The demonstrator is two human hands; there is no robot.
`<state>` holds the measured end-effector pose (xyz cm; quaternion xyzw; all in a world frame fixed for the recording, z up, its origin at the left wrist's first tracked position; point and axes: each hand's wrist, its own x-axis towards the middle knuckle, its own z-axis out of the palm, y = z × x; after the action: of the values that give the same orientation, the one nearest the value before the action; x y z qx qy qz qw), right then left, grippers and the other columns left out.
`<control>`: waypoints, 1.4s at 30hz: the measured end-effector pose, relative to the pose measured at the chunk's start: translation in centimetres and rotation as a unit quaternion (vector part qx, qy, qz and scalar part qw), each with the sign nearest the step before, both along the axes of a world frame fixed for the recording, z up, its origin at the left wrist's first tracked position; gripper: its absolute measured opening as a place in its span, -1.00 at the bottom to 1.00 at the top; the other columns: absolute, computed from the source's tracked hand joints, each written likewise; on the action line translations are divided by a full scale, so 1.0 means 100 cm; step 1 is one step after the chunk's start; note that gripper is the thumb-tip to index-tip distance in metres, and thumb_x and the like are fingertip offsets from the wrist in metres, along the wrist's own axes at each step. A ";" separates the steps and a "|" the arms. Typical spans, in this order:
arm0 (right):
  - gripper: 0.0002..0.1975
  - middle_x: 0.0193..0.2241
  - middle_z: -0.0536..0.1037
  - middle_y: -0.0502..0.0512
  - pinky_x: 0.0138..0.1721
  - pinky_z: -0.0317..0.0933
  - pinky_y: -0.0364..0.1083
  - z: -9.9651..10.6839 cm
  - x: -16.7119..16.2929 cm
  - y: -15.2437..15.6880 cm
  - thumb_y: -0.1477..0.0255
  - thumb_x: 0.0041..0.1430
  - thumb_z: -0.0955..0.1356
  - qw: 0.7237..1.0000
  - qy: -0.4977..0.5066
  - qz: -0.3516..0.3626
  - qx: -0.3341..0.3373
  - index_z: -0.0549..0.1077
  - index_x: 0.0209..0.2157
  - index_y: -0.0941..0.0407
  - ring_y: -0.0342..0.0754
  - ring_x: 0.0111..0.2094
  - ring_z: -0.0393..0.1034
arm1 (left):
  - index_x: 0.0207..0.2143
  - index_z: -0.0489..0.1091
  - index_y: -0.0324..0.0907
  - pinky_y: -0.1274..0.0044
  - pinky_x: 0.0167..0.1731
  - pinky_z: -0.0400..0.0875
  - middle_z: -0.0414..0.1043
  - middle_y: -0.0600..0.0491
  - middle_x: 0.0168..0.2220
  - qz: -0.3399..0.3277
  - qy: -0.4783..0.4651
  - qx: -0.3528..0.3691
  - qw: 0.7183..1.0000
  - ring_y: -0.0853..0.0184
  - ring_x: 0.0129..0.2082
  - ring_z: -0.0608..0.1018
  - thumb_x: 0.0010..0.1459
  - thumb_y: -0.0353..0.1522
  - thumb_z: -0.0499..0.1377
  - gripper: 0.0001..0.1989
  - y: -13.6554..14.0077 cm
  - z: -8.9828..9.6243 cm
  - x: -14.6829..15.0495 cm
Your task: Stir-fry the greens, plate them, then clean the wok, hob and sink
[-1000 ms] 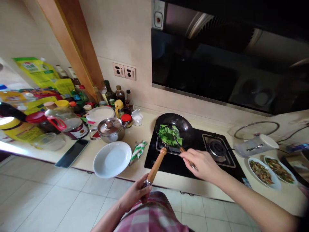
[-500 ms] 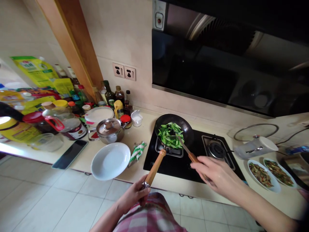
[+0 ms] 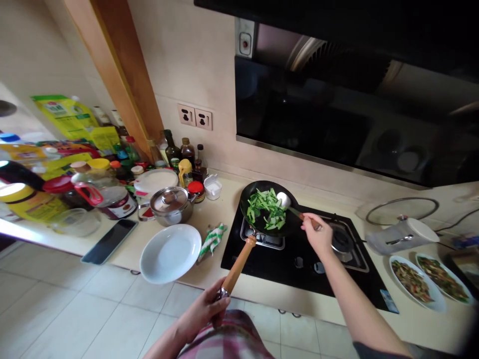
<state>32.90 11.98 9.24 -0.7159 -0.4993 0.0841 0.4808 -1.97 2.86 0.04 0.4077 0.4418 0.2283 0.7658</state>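
My left hand [image 3: 205,306] is wrapped round the wooden handle [image 3: 241,259] of a black wok [image 3: 292,223] on the left burner. Chopped leafy greens [image 3: 262,202] lie in the wok, with a dark gap near their middle. In my right hand [image 3: 317,234] is a wooden-handled metal spatula [image 3: 284,200]. Its shiny head sits at the right side of the greens, inside the wok. Left of the stove are a white plate [image 3: 170,252] and a green-and-white cloth [image 3: 213,238].
The black gas stove [image 3: 269,262] has a second burner [image 3: 342,242] at right. Two plates of cooked food [image 3: 411,281] stand beyond it, near a glass lid [image 3: 402,218]. A lidded steel pot [image 3: 171,204], phone [image 3: 110,242] and several bottles and jars crowd the left counter. The range hood [image 3: 318,129] hangs above.
My right hand has moved up and away from me, bringing the spatula head to the right side of the wok. The greens have shifted. My left hand keeps its grip on the handle.
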 end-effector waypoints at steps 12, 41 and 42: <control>-0.62 -0.42 0.60 0.18 -0.36 0.48 -0.02 -0.024 -0.011 -0.065 0.14 0.08 0.36 0.977 0.193 0.077 -0.037 0.51 -0.24 0.17 0.04 -0.41 0.54 | 0.24 0.06 -0.28 0.56 -0.59 0.13 0.28 0.19 -0.65 -0.003 0.027 0.003 1.000 0.44 -0.66 0.33 -0.14 0.02 0.30 -0.01 0.002 0.001 0.000; -0.61 -0.60 0.54 0.11 -0.51 0.41 -0.12 -0.006 -0.004 -0.028 0.22 -0.04 0.38 0.971 0.222 -0.089 -0.010 0.52 -0.28 0.26 -0.01 -0.55 0.50 | 0.21 0.07 -0.34 0.58 -0.61 0.16 0.24 0.20 -0.66 -0.033 0.008 0.014 0.999 0.47 -0.66 0.28 -0.11 -0.01 0.29 -0.05 0.002 0.000 0.003; -0.62 -0.57 0.55 0.12 -0.51 0.41 -0.12 -0.004 -0.002 -0.024 0.22 -0.02 0.37 0.980 0.186 -0.061 -0.019 0.53 -0.28 0.24 -0.01 -0.53 0.50 | 0.20 0.09 -0.34 0.58 -0.62 0.15 0.23 0.21 -0.66 -0.039 0.002 0.018 0.999 0.48 -0.67 0.27 -0.10 -0.03 0.29 -0.09 0.003 0.000 0.002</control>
<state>32.72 9.58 8.85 -0.7259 -0.3547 0.1956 0.5559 -1.75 3.13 0.05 0.4387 0.4226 0.2056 0.7659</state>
